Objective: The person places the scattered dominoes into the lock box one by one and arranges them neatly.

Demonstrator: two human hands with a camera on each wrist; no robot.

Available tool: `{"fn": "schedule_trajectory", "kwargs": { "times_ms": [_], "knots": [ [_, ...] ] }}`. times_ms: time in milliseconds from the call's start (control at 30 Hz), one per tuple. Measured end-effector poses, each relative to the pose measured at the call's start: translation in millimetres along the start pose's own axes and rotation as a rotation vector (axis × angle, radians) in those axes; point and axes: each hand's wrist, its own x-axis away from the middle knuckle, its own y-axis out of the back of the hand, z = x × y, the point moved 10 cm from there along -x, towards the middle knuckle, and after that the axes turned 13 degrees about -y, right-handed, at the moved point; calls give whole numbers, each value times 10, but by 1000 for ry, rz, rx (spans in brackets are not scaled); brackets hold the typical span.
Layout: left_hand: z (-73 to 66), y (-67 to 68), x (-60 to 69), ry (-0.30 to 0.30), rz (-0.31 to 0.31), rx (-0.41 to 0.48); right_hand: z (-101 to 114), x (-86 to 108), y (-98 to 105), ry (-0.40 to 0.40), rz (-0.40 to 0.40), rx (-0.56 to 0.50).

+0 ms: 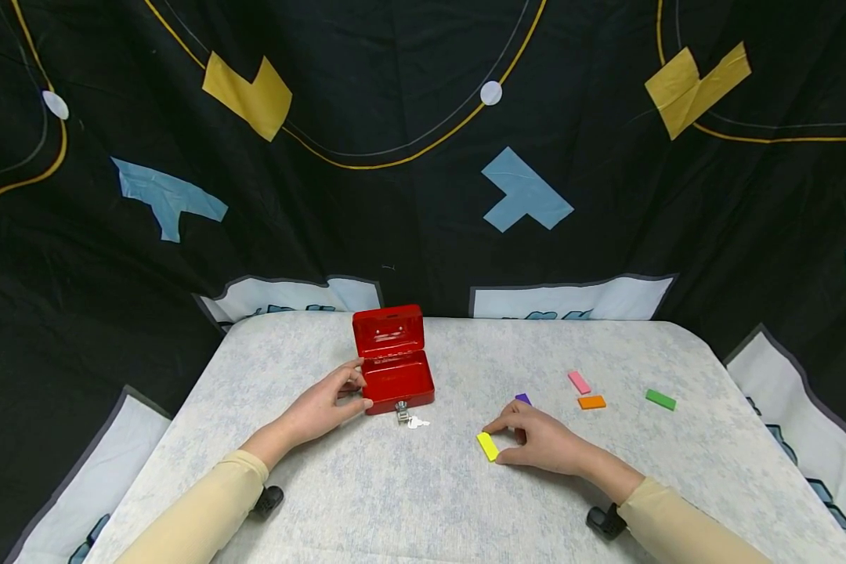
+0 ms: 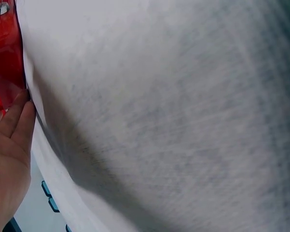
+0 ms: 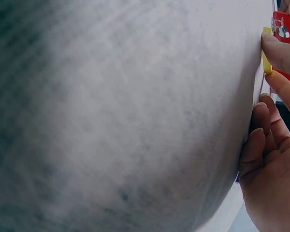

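A red metal box stands with its lid raised, its tray looking empty. My left hand is at the box's left side, fingers extended and touching its edge; the left wrist view shows the fingertips of the hand against the red wall. My right hand pinches a yellow block between thumb and finger, at the table surface to the right of the box. In the right wrist view the yellow block is between the fingertips of the hand.
A purple block is partly hidden behind my right hand. Farther right lie a pink block, an orange block and a green block. Small keys are at the box's lock. A black curtain hangs behind the table.
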Motion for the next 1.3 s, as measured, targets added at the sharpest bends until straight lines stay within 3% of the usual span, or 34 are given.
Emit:
{"fn": "schedule_trajectory", "kwargs": {
  "times_ms": [467, 1000, 1300],
  "knots": [
    [-25, 16, 16, -24, 0, -54, 8, -8, -1, 13, -6, 0],
    [-7, -6, 2, 1, 2, -42, -17, 1, -7, -2, 3, 12],
    [10, -14, -10, -2, 2, -4, -8, -1, -18, 7, -10, 74]
  ]
}}
